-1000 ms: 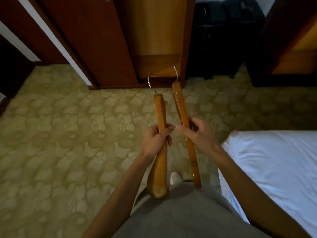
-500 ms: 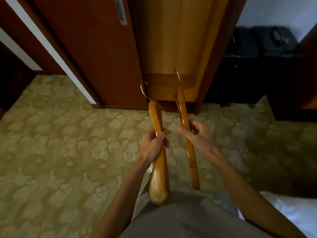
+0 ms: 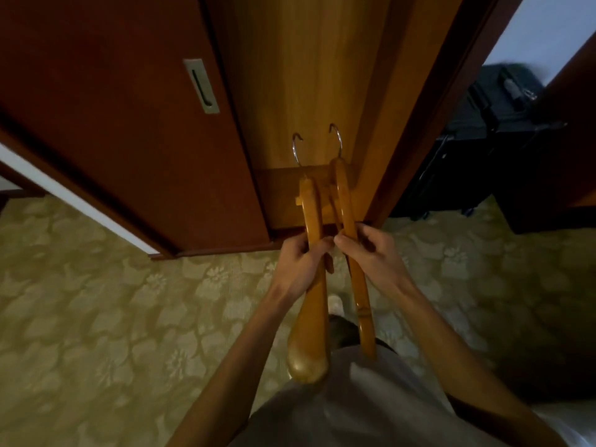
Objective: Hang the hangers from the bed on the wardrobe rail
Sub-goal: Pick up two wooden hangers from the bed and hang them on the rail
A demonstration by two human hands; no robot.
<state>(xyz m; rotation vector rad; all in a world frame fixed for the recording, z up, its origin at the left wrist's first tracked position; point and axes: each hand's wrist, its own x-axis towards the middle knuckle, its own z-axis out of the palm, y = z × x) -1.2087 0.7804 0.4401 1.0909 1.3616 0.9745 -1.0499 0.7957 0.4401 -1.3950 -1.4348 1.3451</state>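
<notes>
I hold two wooden hangers edge-on in front of me, metal hooks pointing away toward the wardrobe. My left hand (image 3: 298,264) grips the thicker left hanger (image 3: 311,317) around its middle. My right hand (image 3: 371,253) grips the thinner right hanger (image 3: 345,195), which has a crossbar. The two hands touch at the thumbs. The open wardrobe (image 3: 309,91) stands straight ahead, showing a light wood inner panel. Its rail is out of the frame.
A dark red sliding wardrobe door (image 3: 129,124) with a recessed metal handle (image 3: 201,86) is to the left of the opening. Black luggage (image 3: 490,130) stands at the right. Patterned green carpet (image 3: 96,317) covers the floor. A white bed corner (image 3: 567,421) shows at lower right.
I have walked from the bed toward the wardrobe, so the opening now fills the upper middle and the bed has almost left view. Both hands keep the same grip on the hangers.
</notes>
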